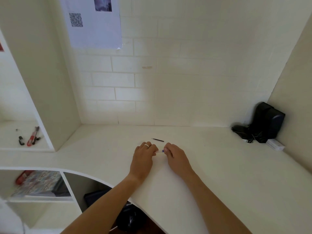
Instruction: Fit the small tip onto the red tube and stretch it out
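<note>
Head view: both hands pinch one small pen piece

I see my left hand [144,153] and right hand [174,154] pinching opposite ends of a small clear, blue-tipped pen piece [160,151] just above the counter [219,166]. A thin black refill [157,140] lies just beyond it.

We see a small pen [160,151] with a pale, nearly clear barrel and a blue end, lying level and crosswise just above the white desk [219,166], well in from its front edge. A thin black refill [157,140] (slightly slanted) lies flat just behind it, toward the desk's back edge.
</note>
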The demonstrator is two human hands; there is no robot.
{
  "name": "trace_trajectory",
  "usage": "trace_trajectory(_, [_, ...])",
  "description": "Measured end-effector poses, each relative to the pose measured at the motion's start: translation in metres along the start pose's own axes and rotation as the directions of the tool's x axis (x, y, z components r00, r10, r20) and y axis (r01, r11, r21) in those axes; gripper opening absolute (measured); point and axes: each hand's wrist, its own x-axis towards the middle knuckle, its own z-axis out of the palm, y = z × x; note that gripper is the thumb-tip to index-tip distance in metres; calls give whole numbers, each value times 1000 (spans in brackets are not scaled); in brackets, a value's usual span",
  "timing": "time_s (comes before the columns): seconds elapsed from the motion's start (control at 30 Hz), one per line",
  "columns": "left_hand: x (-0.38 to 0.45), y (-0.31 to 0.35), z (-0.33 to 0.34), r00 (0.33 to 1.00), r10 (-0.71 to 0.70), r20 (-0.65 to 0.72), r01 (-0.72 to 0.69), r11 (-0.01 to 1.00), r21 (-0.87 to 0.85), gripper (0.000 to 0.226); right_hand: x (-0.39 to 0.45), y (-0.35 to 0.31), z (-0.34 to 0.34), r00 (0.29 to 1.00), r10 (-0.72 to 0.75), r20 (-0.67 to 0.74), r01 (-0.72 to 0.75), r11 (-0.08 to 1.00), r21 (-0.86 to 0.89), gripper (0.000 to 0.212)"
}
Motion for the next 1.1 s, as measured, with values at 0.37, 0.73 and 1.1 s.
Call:
trace_trajectory(0.37, [0, -1, 1, 999, 34, -15, -34, 999, 9, 29, -1, -3, 0, 999, 24, 24, -24, 1000, 10, 21])
trace_trajectory(0.73, [5, 3, -5, 984, -74, -163, 82, 996, 40, 57, -8, -8, -1, 968, 37, -250, -70, 990, -125, 19])
trace_trajectory(1.1, [27, -33, 8, 938, -346, 41, 346, 938, -5, 27, -10, -4, -2, 934, 188, -302, -231, 966, -112, 18])
